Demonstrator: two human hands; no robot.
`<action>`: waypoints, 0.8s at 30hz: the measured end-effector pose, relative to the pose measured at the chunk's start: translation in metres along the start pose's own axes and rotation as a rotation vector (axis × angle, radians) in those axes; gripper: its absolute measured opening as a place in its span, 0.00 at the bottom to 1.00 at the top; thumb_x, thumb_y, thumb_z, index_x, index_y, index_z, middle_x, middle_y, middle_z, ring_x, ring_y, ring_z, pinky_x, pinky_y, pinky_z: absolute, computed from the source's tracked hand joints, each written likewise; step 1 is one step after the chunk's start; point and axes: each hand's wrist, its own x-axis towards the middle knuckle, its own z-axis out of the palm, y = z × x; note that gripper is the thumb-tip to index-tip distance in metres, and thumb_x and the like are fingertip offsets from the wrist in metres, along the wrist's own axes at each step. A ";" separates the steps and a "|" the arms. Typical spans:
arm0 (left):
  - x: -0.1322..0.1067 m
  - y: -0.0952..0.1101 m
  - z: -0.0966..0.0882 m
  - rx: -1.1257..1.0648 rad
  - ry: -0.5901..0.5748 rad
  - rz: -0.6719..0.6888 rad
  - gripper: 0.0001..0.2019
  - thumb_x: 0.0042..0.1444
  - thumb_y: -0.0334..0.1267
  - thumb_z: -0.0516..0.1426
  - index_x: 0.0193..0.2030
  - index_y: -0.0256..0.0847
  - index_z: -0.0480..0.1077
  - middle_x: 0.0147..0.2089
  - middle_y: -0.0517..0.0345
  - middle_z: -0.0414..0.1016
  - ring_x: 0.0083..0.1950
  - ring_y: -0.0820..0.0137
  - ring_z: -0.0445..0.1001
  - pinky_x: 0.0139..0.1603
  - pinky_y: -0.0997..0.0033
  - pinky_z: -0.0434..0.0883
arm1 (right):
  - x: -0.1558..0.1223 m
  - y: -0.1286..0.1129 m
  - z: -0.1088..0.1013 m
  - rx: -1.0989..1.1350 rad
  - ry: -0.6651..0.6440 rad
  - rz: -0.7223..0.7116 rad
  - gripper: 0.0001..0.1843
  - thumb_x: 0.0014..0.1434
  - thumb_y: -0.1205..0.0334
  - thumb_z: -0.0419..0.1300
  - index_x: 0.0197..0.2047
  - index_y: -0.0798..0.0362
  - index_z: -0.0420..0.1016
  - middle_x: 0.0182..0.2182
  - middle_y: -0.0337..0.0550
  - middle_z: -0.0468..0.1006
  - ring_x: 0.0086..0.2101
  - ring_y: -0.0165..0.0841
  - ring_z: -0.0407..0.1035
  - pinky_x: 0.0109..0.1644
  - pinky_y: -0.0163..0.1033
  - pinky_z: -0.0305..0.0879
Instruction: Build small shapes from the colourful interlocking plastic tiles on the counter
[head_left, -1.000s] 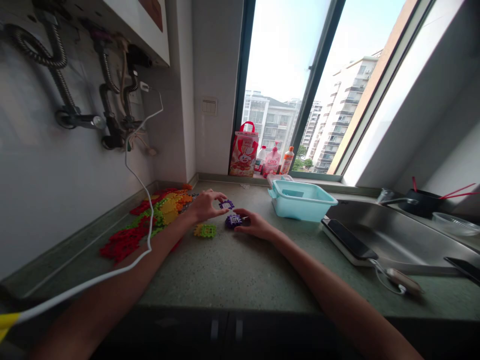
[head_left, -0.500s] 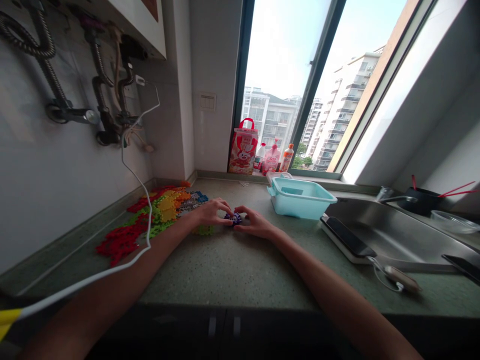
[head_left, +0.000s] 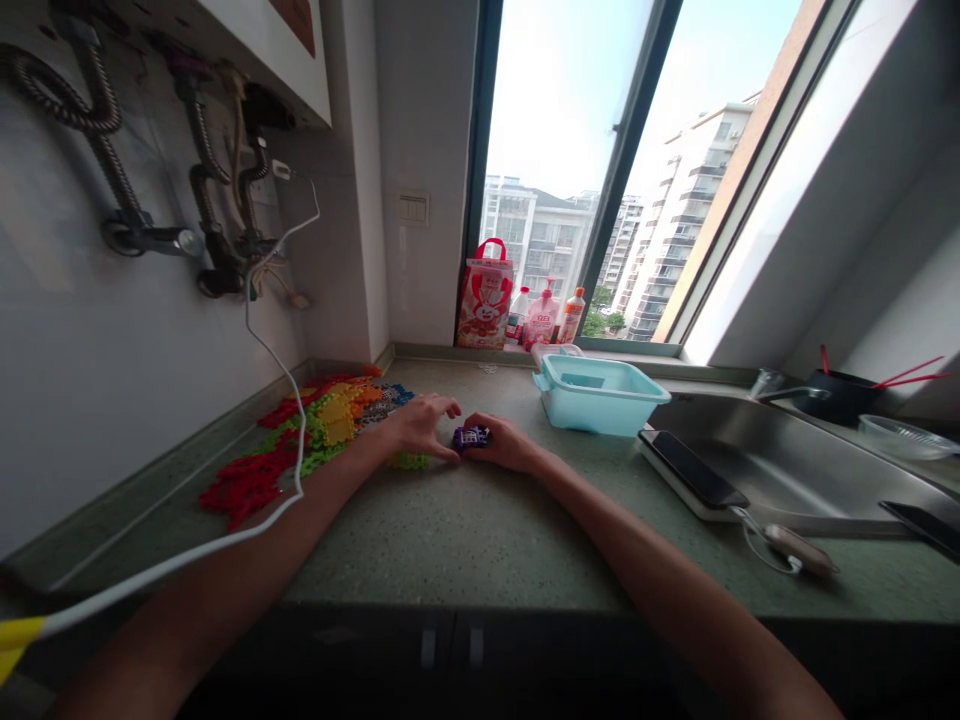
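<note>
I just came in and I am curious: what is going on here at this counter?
A person has both bare hands close together on a speckled green countertop. The right hand rests against a small purple plastic block, and the left hand sits just beside it. A green block lies by the left hand, and a spread of red, yellow and green interlocking pieces lies further left. A light blue plastic basket stands nearer the window.

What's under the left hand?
A green interlocking plastic piece shows at the lower edge of the left hand, on the speckled counter; whatever lies beneath the palm is covered.
</note>
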 end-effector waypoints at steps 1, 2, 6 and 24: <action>0.000 0.001 0.001 0.000 -0.031 -0.017 0.38 0.40 0.58 0.75 0.56 0.43 0.73 0.51 0.51 0.81 0.53 0.53 0.78 0.59 0.59 0.68 | -0.001 0.000 -0.002 0.019 -0.009 0.008 0.25 0.57 0.51 0.73 0.55 0.48 0.78 0.42 0.42 0.82 0.40 0.39 0.75 0.45 0.40 0.68; 0.000 0.002 0.002 -0.010 -0.056 -0.033 0.38 0.41 0.57 0.74 0.57 0.43 0.72 0.50 0.52 0.83 0.53 0.54 0.79 0.58 0.60 0.68 | -0.001 0.000 -0.004 0.043 -0.022 0.013 0.24 0.57 0.52 0.73 0.55 0.48 0.78 0.43 0.42 0.82 0.40 0.38 0.75 0.45 0.40 0.68; 0.000 0.005 0.007 -0.070 -0.076 -0.084 0.31 0.49 0.49 0.71 0.58 0.44 0.71 0.48 0.56 0.85 0.50 0.58 0.82 0.54 0.65 0.70 | -0.005 -0.005 -0.013 0.124 -0.087 -0.006 0.26 0.57 0.53 0.72 0.57 0.50 0.78 0.44 0.42 0.83 0.41 0.38 0.76 0.47 0.40 0.69; 0.002 0.008 0.017 -0.265 -0.085 -0.073 0.35 0.48 0.44 0.70 0.63 0.43 0.69 0.52 0.51 0.83 0.51 0.59 0.82 0.54 0.64 0.75 | -0.016 0.012 -0.029 0.211 -0.119 0.019 0.36 0.57 0.65 0.70 0.68 0.47 0.70 0.51 0.48 0.85 0.49 0.41 0.79 0.54 0.46 0.73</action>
